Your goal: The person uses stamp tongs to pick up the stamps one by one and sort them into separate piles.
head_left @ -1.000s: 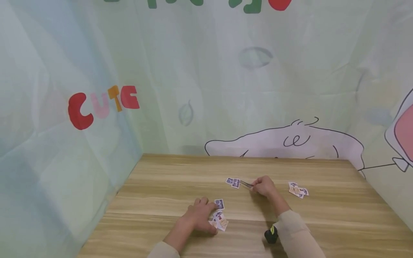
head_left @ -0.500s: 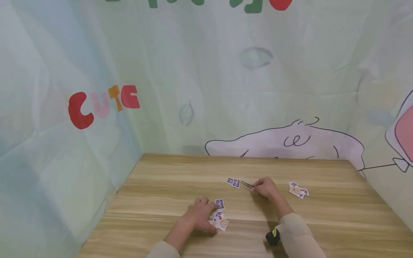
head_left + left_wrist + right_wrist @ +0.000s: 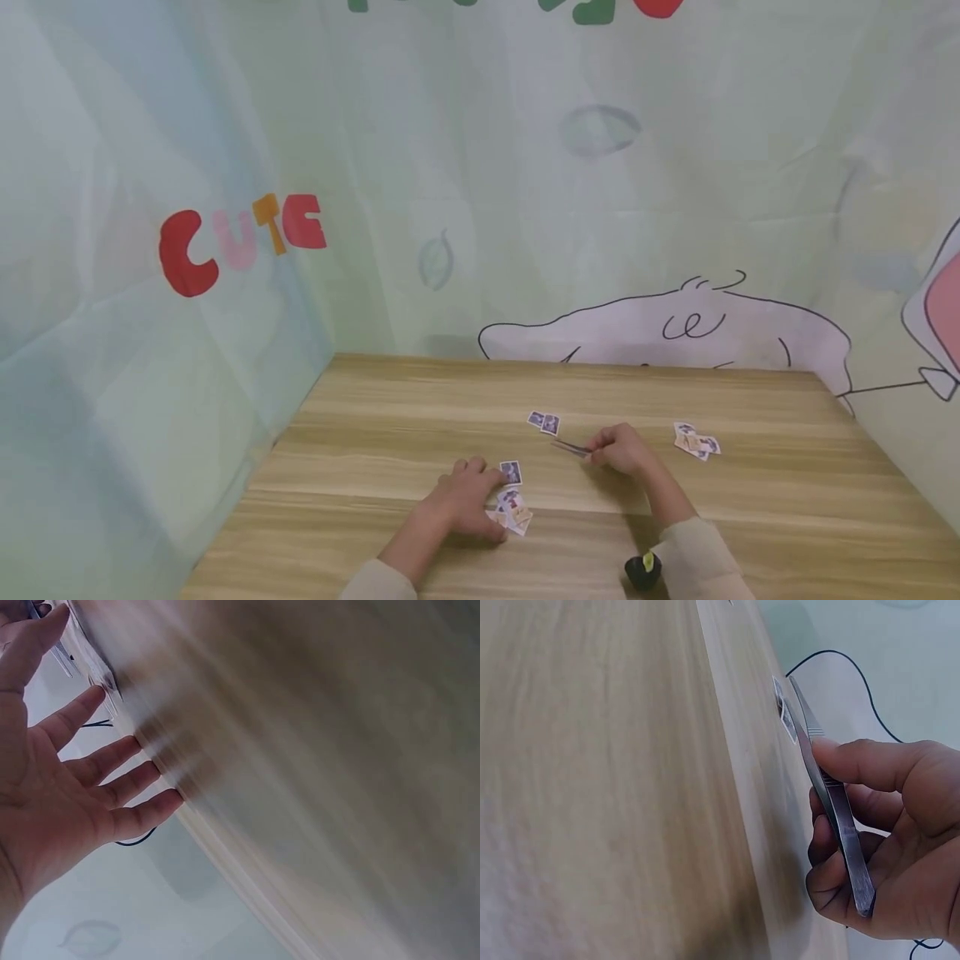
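Metal tweezers [image 3: 832, 795] are pinched in my right hand [image 3: 621, 448], their tips parted and nothing between them. In the head view those tips point left, just below two overlapping dark stamps [image 3: 550, 425] on the table. My left hand [image 3: 467, 500] rests with spread fingers on the table, its fingertips beside a pile of pale and orange stamps [image 3: 516, 512]. Right above that pile, next to the index fingertip, lies a single dark stamp [image 3: 511, 472]. The left wrist view shows the left palm and fingers [image 3: 120, 757] extended, fingertips at the tabletop.
Farther right on the wooden table [image 3: 390, 425] lies another small heap of stamps [image 3: 696, 442]. A black object with a yellow-green mark [image 3: 642, 572] is by the right sleeve. A printed cloth backdrop [image 3: 480, 183] stands behind the table and along its sides.
The right hand has drawn the tweezers slightly toward the front, so the tips have left the edge of the two overlapping stamps. My left hand stays where it was.
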Available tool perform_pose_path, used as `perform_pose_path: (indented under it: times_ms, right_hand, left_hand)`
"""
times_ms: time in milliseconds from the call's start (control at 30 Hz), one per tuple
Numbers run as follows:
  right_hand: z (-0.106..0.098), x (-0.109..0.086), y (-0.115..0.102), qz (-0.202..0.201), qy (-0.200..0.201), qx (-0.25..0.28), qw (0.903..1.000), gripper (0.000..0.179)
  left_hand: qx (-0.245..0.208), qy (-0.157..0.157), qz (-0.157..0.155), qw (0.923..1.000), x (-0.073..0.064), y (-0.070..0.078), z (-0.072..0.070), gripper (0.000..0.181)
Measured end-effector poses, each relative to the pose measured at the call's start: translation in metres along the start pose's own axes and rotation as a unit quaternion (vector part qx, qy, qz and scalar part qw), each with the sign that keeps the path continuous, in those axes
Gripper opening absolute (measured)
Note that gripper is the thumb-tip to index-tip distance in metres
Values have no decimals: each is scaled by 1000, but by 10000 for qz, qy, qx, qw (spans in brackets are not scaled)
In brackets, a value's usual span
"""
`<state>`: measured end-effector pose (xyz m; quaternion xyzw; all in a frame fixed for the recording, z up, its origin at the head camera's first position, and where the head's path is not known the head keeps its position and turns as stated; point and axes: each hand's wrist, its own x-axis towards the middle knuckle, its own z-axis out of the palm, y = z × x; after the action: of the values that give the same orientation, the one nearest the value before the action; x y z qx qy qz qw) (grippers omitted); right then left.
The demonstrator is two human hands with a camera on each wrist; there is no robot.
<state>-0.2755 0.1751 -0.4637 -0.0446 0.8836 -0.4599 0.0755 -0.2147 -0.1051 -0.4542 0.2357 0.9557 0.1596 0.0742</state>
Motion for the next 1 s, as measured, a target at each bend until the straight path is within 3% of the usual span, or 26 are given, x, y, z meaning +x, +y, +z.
perform_pose_path:
  times_ms: [233,433,700,1000]
  right_hand:
    - [-2,-1,-2,-52,-128,15,9999,13]
    - [-2,-6,-4,-105,-409,-171,9990,14]
    - [6,-5,-11,-447,-930,-136,9946,14]
    - [16,-5,-17,-517,-1099,-211,9924,12]
  left_hand:
    - [-17,78,34,10000,1,3,-2,75]
    - [15,30,19,10000,4,3,3,77]
    - [72,60,-42,9999,3,1,3,80]
    - [84,67,18,9999,1,0,0,80]
